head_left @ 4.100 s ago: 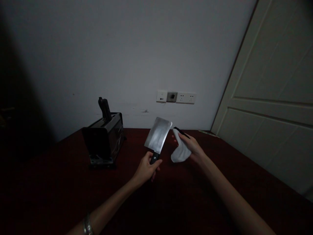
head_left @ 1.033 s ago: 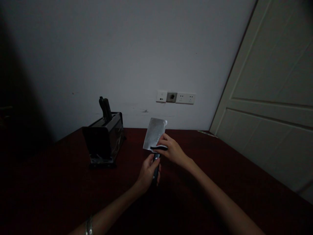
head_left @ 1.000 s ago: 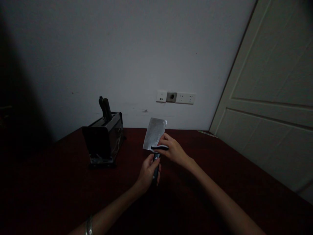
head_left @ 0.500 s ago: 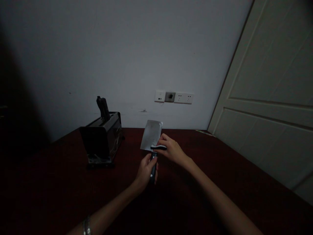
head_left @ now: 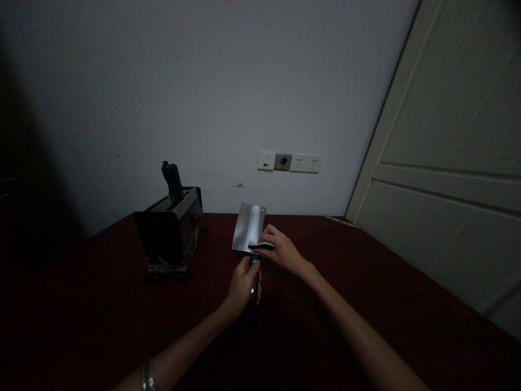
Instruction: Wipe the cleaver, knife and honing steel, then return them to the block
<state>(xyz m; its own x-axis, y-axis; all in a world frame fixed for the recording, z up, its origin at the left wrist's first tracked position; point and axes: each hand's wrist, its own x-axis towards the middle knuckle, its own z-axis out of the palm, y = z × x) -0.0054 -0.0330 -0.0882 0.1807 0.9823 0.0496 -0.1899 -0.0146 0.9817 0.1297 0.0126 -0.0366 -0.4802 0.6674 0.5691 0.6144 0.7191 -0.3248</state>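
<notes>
A cleaver (head_left: 247, 225) with a broad, shiny steel blade is held up in front of me, its blade pointing away toward the wall. My left hand (head_left: 243, 285) is wrapped round its black riveted handle. Pinched in the fingers of my right hand (head_left: 281, 248) is a small, curved black item (head_left: 262, 246) with a pale edge; its kind does not show. It lies across the blade's lower end, close to the handle. Part of the blade's right side is hidden behind my right fingers.
A black knife block (head_left: 169, 233) stands on the dark red table (head_left: 317, 320) to the left, with black-handled pieces (head_left: 173, 180) sticking out of its top. Wall sockets (head_left: 305, 163) sit above the table's far edge. A pale panelled door (head_left: 448, 217) rises at the right.
The cleaver's blade has tilted and shifted slightly left, and its face catches more light. My right hand has moved slightly left with the black item. My left hand keeps its grip.
</notes>
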